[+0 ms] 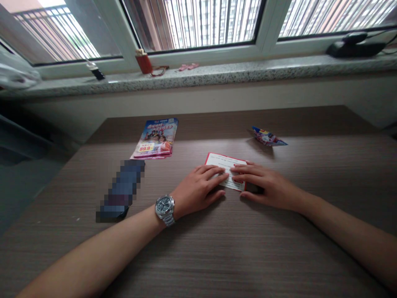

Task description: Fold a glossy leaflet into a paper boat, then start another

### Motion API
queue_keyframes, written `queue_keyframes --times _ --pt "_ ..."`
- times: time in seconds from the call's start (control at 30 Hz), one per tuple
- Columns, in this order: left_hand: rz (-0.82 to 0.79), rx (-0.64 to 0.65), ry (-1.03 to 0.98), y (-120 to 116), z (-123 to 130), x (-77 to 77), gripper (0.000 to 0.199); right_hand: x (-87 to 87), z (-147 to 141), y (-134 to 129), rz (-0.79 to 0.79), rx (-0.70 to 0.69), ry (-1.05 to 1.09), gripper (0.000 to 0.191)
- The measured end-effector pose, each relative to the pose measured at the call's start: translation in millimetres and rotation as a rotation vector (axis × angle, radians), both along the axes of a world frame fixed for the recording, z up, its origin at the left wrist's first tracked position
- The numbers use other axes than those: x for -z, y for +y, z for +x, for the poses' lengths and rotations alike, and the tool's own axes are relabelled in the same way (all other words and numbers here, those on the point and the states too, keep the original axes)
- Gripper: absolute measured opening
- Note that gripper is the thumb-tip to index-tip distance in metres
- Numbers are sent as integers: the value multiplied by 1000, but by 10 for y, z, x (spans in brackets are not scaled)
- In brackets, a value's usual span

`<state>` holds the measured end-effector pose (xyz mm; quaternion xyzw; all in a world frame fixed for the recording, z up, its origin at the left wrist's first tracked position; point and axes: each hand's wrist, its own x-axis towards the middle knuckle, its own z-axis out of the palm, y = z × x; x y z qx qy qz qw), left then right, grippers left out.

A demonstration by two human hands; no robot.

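Observation:
A white sheet of paper with a red border and printed lines (223, 160) lies on the brown table, turned slightly askew. My left hand (201, 188), with a metal watch (165, 206) on its wrist, rests its outstretched fingers on the left part of the sheet. From the other side, my right hand (265, 182) lays its spread fingers over the sheet's right part. Both hands lie flat and grip nothing. The fingers hide part of the print and the sheet's side edges. Beyond my right hand sits a small folded paper piece (268, 138) with colourful print and pointed ends.
A stack of colourful leaflets (159, 138) lies at the back left of the table (198, 256). Nearer is a dark, pixelated phone-like object (122, 190). On the granite windowsill (232, 76) stand a red lighter-like item (143, 62) and a black device with cables (355, 47).

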<state>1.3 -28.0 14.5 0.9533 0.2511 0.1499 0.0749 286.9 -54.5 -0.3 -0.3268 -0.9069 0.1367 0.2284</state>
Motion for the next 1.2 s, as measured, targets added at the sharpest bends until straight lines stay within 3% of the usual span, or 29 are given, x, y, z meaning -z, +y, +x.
queue_keyframes --times 0.2,0.57,1.03,1.2 --pt "-11 -4 -49 2 14 -16 37 0 8 6 -3 -20 33 39" --pt "-21 -27 -80 6 8 8 28 -30 5 -5 15 -42 40 56" --pt "3 -7 -3 1 0 8 38 -22 22 7 39 -9 104 27" --pt "5 28 41 -5 -7 11 42 -63 -1 0 -32 2 186 23"
